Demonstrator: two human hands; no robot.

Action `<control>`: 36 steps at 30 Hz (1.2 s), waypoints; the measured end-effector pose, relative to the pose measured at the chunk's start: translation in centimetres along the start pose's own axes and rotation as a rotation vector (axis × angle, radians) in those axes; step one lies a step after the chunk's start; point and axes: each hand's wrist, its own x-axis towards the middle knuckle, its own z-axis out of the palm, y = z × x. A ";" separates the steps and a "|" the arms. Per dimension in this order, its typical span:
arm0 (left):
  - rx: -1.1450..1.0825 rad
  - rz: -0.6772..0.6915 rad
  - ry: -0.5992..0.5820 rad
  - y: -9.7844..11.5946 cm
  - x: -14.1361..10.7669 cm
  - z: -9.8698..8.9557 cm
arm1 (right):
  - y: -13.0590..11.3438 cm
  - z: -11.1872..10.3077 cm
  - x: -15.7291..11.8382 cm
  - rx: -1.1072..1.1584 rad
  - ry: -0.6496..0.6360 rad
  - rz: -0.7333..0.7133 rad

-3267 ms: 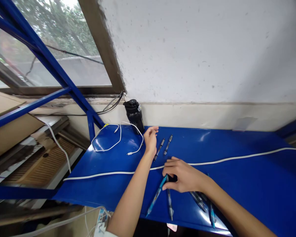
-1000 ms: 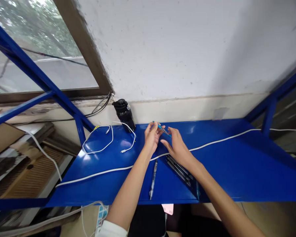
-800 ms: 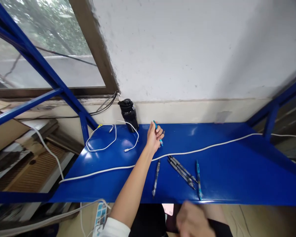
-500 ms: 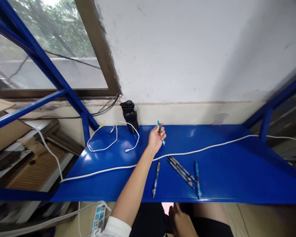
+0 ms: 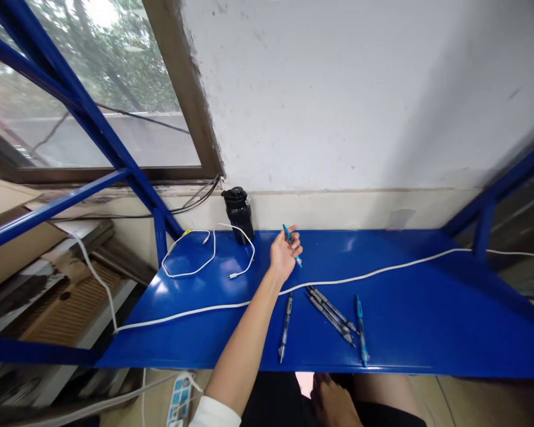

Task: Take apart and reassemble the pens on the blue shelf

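Observation:
My left hand [image 5: 285, 251] reaches over the far half of the blue table [image 5: 427, 320], closed around a blue pen [image 5: 286, 232]. The pen slants, its two ends showing beyond the fingers. Nearer the front edge, a grey pen [image 5: 286, 330] lies alone, with a small heap of grey pens [image 5: 331, 316] to its right. Another blue pen [image 5: 360, 326] rests right of that heap. My right hand [image 5: 336, 404] is low by my lap, below the table edge, with its fingers curled together. Whatever it may hold is hidden. A pale pink patch [image 5: 305, 383] shows beside it.
A black bottle [image 5: 239, 216] stands at the back by the wall. Left of it lies a loose white charging cable [image 5: 191, 273]. A long white cord [image 5: 178, 318] crosses the table beneath my left forearm. Blue frame bars [image 5: 89, 130] rise at both sides. A power strip [image 5: 179, 398] lies below.
The view has shifted slightly, so everything sits a little lower and to the right. My left hand still holds the blue pen, its fingers a bit more open toward me.

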 end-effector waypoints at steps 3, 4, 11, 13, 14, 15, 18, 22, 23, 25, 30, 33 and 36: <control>0.029 0.008 -0.013 -0.2 -0.1 0.0 | -0.1 0.1 0.0 -0.003 -0.015 0.027; 0.048 0.020 -0.015 -0.3 -0.1 0.0 | -0.2 0.1 0.1 -0.001 -0.022 0.038; 0.128 0.090 0.027 -0.5 -0.2 0.1 | -0.5 1.3 0.1 0.013 -0.028 -0.089; 0.104 0.074 0.052 -0.4 -0.1 0.2 | -0.4 1.7 0.0 0.047 0.010 -0.144; 0.084 0.058 0.060 -0.4 0.0 0.2 | -0.2 1.9 -0.1 0.056 0.025 -0.155; 0.064 0.041 0.063 -0.4 0.0 0.2 | -0.1 2.0 -0.2 0.056 0.030 -0.152; 0.040 0.018 0.049 -0.4 0.1 0.2 | 0.4 2.6 -0.4 0.016 0.007 -0.118; 0.069 0.052 0.023 -0.6 0.1 0.1 | 0.7 3.4 -0.6 0.032 0.009 -0.085; 0.082 0.060 0.022 -0.7 0.1 0.1 | 0.7 3.6 -0.6 0.045 0.009 -0.079; 0.107 0.076 0.023 -0.8 0.0 0.0 | 0.4 3.7 -0.7 0.054 -0.003 -0.074; 0.142 0.117 0.011 -0.9 -0.2 0.1 | -0.5 3.0 -1.0 0.067 -0.052 -0.177; 0.151 0.117 0.012 -1.0 -0.2 0.2 | -0.7 2.8 -1.3 0.107 -0.013 -0.184; 0.115 0.098 0.039 -1.0 -0.1 0.2 | -0.6 3.2 -1.7 0.118 0.054 -0.149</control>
